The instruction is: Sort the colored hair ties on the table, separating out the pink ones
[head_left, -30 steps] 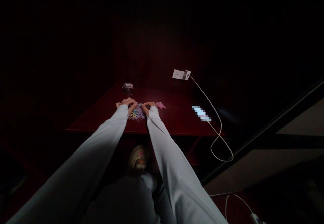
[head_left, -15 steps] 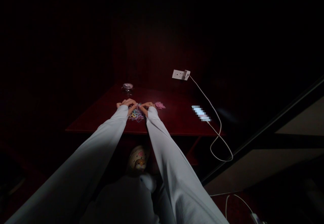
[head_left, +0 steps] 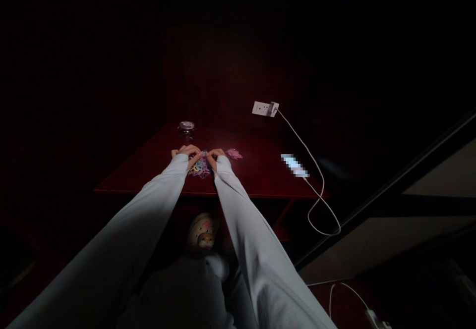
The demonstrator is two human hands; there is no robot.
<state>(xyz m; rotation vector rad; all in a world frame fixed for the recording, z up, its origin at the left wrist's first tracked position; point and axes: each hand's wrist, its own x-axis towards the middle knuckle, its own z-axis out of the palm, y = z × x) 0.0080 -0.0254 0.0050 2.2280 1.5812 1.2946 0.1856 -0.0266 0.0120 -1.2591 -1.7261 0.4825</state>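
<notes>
Left hand (head_left: 187,149): fingers curl down, thumb and fingertips close together over the heap; working remotely, I cannot tell whether they pinch a strand.
Jar (head_left: 186,128): clear-sided with a pale lid, it stands on the red table (head_left: 256,180) beyond the left hand, apart from both hands.
Mixed heap (head_left: 201,169): thin multicoloured strands lie on the table between the hands. I judge tangling the main risk: they overlap, so lifting one could drag others along.
Right hand (head_left: 214,155): bent inward, fingertips nearly meeting the left's, little gap showing; what it holds, if anything, is too dim for me to tell.
Pink pile (head_left: 234,154): just beside the right hand, on its outer side. A careless sideways sweep could scatter it.
Wall socket (head_left: 265,108): behind the table, with a charger plugged in.
Phone (head_left: 294,165): well apart from the hands. I'd mind its looping cable (head_left: 322,170); a snag there could pull it off.
</notes>
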